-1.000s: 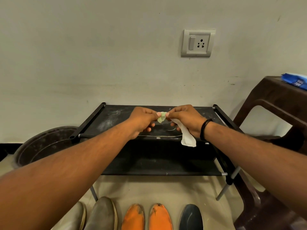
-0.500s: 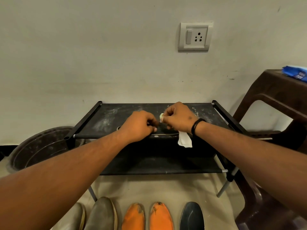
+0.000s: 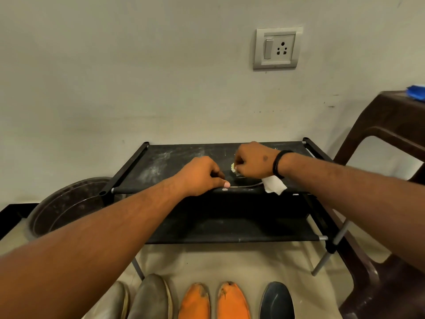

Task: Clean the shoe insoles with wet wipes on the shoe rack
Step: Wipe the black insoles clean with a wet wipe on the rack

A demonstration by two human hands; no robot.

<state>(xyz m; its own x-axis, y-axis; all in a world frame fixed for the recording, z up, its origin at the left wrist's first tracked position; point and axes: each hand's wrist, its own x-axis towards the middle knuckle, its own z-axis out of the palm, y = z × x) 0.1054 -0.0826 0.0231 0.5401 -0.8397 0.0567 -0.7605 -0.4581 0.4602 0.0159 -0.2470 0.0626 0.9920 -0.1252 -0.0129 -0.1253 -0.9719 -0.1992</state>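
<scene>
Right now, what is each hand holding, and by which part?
The right hand pinches a wet wipe by its bunched upper end; the rest hangs free. The left hand presses on the dark insole, fingers curled.

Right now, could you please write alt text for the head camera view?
On a black shoe rack, the right hand rubs a white wet wipe on a dark insole while the left hand steadies its edge. Insoles line the floor below.

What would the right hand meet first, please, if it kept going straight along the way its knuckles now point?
The right hand, gripping a wipe, points left across the rack. It would probably meet the left hand first, which rests on the dark insole, though depth is unclear.
</scene>
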